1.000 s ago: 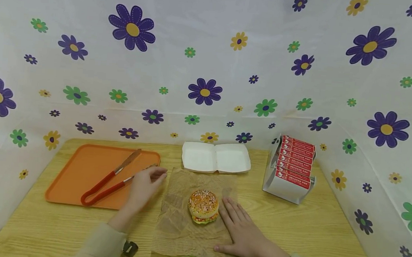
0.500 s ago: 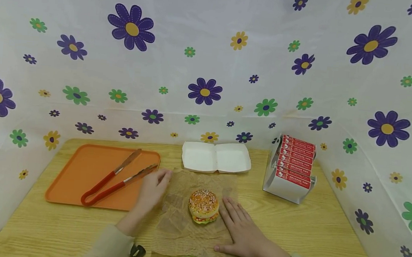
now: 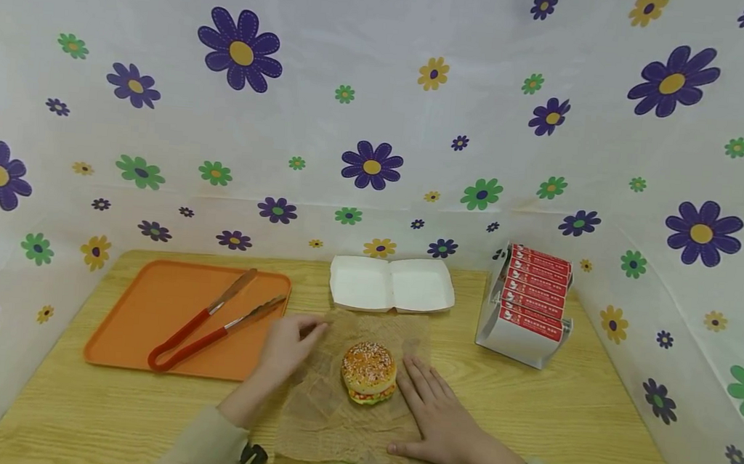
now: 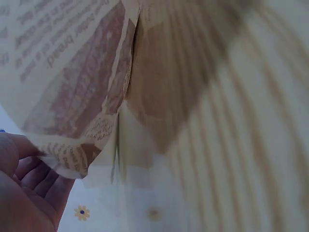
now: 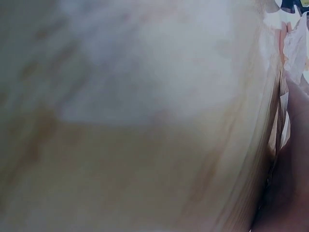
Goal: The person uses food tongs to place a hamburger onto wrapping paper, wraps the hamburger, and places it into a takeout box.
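A sheet of brown wrapping paper point(image 3: 323, 432) lies on the table with a sesame-bun burger point(image 3: 368, 372) on it. My left hand point(image 3: 289, 346) pinches the paper's far left corner between thumb and fingers. In the left wrist view the printed paper point(image 4: 72, 82) lifts off the wood, its tip between thumb and fingers of the left hand point(image 4: 34, 183). On the paper's right side my right hand point(image 3: 439, 419) rests flat, fingers straight and fingertips close beside the bun. The right wrist view is mostly blurred table, with part of the right hand point(image 5: 292, 179) at its edge.
An orange tray point(image 3: 122, 322) with red-handled tongs point(image 3: 188, 349) on it lies at the left. Behind the paper stands an unfolded white burger box point(image 3: 361, 283). A holder point(image 3: 514, 338) of red-and-white packets point(image 3: 534, 288) is at the right. A flowered cloth point(image 3: 320, 60) encloses the table.
My left hand has moved right from the tray's edge to the paper's far left corner and now pinches it, drawing it inward. The right hand has stayed put.
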